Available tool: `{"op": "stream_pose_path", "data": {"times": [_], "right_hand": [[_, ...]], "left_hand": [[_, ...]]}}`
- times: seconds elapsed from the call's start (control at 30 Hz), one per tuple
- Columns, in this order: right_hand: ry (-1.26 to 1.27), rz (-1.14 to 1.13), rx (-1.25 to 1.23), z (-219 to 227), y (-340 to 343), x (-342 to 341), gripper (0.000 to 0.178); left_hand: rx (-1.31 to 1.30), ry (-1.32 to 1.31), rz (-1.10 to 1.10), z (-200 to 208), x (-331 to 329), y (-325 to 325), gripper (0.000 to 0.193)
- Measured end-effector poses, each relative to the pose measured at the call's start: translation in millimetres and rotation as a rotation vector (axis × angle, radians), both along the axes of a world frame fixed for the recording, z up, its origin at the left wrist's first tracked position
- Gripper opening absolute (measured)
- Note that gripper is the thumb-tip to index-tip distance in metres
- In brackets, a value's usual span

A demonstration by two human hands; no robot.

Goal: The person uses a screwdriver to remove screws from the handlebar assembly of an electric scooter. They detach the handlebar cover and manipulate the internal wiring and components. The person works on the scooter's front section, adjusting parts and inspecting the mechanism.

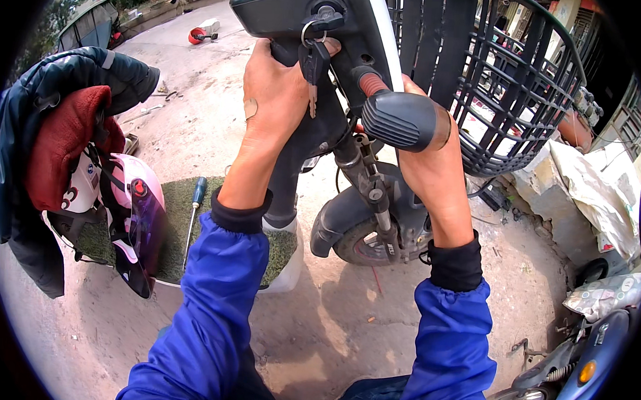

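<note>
An electric scooter stands in front of me, seen from above its handlebar; its dark head panel [286,9] fills the top centre. My left hand [279,91] grips the panel's underside, right by a bunch of keys [314,60] hanging from the ignition lock. My right hand [426,151] reaches up behind the black rubber handlebar grip [403,119], its fingers hidden by the grip. Below are the front fork [374,195], the black mudguard [338,215] and the front wheel [365,246]. A black wire basket [515,87] sits on the front.
On a seat at left lie a dark jacket [31,101], a red cloth [62,139] and a pink-and-white helmet [130,213]. A blue-handled screwdriver [193,216] rests on a green mat [179,240]. Another blue scooter [578,368] stands at lower right, rubble and sacks [593,190] to the right.
</note>
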State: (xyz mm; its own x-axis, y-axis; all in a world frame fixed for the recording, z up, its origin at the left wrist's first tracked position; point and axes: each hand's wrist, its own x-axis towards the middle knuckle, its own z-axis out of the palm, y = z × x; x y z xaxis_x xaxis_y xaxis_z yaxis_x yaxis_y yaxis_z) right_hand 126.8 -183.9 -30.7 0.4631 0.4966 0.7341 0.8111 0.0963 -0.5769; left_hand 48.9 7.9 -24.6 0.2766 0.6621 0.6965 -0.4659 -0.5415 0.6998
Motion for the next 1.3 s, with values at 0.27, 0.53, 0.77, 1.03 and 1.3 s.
{"op": "stream_pose_path", "data": {"times": [0.27, 0.53, 0.77, 1.03, 1.3], "right_hand": [[-0.17, -0.227, 0.06, -4, 5, -1, 0.042], [-0.171, -0.269, 0.082, -8, 7, -6, 0.041], [-0.172, -0.267, 0.093, -7, 7, -4, 0.04], [-0.183, -0.274, 0.123, -7, 8, -7, 0.039], [-0.188, -0.272, 0.111, -8, 7, -3, 0.044]], "left_hand": [[0.027, -0.008, -0.088, 2, 1, -3, 0.046], [0.007, 0.023, -0.067, -2, 1, 0, 0.048], [0.006, 0.009, -0.162, 0, -3, 1, 0.053], [-0.071, 0.042, -0.129, 2, -4, -4, 0.06], [-0.122, -0.031, -0.199, 6, -3, -6, 0.068]]}}
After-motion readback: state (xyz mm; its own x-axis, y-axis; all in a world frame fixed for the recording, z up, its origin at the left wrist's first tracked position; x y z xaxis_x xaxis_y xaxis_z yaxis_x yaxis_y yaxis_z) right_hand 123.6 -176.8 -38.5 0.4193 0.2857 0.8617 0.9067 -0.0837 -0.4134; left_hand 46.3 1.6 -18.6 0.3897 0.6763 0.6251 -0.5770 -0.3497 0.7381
